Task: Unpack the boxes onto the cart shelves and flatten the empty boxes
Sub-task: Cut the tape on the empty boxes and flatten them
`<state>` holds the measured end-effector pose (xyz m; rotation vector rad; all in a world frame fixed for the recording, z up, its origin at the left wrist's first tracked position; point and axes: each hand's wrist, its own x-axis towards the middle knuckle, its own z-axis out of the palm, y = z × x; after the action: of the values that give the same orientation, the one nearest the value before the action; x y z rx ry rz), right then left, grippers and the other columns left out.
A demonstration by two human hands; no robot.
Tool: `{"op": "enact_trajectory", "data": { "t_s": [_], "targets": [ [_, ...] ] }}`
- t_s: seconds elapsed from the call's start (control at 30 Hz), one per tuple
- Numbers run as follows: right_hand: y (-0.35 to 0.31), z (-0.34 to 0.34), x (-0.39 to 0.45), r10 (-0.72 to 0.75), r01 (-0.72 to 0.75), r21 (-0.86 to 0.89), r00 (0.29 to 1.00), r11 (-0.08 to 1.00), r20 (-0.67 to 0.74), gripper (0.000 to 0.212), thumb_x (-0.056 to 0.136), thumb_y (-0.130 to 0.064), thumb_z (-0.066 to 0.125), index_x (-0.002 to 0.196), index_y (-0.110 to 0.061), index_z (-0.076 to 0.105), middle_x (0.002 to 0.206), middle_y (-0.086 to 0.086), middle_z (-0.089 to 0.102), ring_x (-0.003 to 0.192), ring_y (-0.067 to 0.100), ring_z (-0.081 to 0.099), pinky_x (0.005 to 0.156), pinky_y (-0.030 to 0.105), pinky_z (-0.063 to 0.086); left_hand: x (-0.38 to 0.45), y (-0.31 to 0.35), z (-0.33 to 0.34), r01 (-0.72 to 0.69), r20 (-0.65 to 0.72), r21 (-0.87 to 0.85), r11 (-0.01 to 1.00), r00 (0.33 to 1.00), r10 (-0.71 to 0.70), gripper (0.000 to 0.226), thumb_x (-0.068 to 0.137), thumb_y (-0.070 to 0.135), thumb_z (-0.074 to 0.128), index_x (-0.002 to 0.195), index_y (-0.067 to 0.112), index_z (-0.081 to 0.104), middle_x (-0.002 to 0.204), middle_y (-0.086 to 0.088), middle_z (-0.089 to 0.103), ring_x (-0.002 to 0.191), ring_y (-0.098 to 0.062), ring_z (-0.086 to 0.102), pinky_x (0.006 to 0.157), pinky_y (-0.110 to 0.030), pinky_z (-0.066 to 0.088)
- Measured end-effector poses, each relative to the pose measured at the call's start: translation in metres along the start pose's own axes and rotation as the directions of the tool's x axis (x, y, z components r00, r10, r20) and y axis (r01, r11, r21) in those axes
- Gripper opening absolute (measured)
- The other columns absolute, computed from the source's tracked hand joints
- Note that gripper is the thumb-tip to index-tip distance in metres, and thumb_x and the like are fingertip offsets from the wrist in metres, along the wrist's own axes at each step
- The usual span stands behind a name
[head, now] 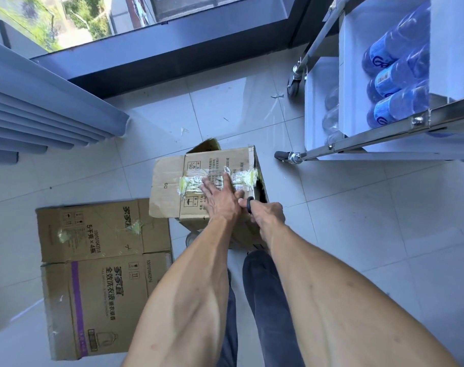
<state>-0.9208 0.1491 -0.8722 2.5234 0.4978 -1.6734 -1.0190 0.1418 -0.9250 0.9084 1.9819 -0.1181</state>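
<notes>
A cardboard box (pixel 196 165) lies on its side on the tiled floor, its taped panel facing up and a loose flap sticking out to the left. My left hand (pixel 220 197) presses flat on the tape strip with straight fingers. My right hand (pixel 265 211) grips a black-handled tool (pixel 250 204), probably scissors, at the box's right edge; its blade is hidden. A flattened cardboard box (pixel 93 274) with purple print lies on the floor to the left.
A wheeled metal cart (pixel 358 140) stands at the right, its white shelves holding blue bottles (pixel 395 75) and clear bottles (pixel 331 115). A grey curtain (pixel 40 112) hangs at the left and a dark window frame runs behind. Tape scraps litter the floor.
</notes>
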Motion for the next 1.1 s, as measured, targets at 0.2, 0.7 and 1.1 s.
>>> {"op": "enact_trajectory", "data": {
  "t_s": [0.2, 0.7, 1.1],
  "targets": [
    [-0.006, -0.008, 0.009, -0.123, 0.121, -0.086, 0.992, 0.989, -0.018, 0.046, 0.054, -0.049, 0.085, 0.075, -0.011, 0.071, 0.074, 0.005, 0.073, 0.071, 0.022, 0.066, 0.069, 0.028, 0.052, 0.004, -0.005, 0.006, 0.015, -0.068, -0.045, 0.999, 0.998, -0.018, 0.073, 0.098, 0.046, 0.052, 0.156, 0.031, 0.011, 0.163, -0.018, -0.012, 0.150, -0.040, -0.008, 0.114, -0.061, 0.020],
    [-0.007, 0.001, 0.002, -0.208, 0.184, -0.149, 0.964, 0.972, -0.167, 0.036, 0.066, -0.046, 0.084, 0.067, -0.017, 0.063, 0.075, 0.003, 0.071, 0.069, 0.019, 0.064, 0.049, 0.018, 0.036, -0.001, 0.005, 0.013, 0.082, -0.064, -0.085, 0.993, 0.994, -0.088, 0.088, 0.097, 0.046, 0.053, 0.157, 0.014, -0.004, 0.163, -0.016, -0.016, 0.150, -0.037, -0.010, 0.117, -0.058, 0.017],
    [-0.026, 0.000, 0.008, -0.287, 0.272, -0.123, 0.950, 0.954, -0.121, 0.029, 0.068, -0.034, 0.085, 0.067, -0.014, 0.064, 0.054, -0.005, 0.056, 0.043, 0.007, 0.045, 0.031, 0.013, 0.024, 0.006, -0.001, 0.004, 0.056, -0.110, -0.118, 0.991, 0.991, -0.069, 0.087, 0.094, 0.036, 0.064, 0.157, 0.017, 0.009, 0.164, -0.015, -0.006, 0.151, -0.036, -0.001, 0.117, -0.053, 0.020]
  ]
}}
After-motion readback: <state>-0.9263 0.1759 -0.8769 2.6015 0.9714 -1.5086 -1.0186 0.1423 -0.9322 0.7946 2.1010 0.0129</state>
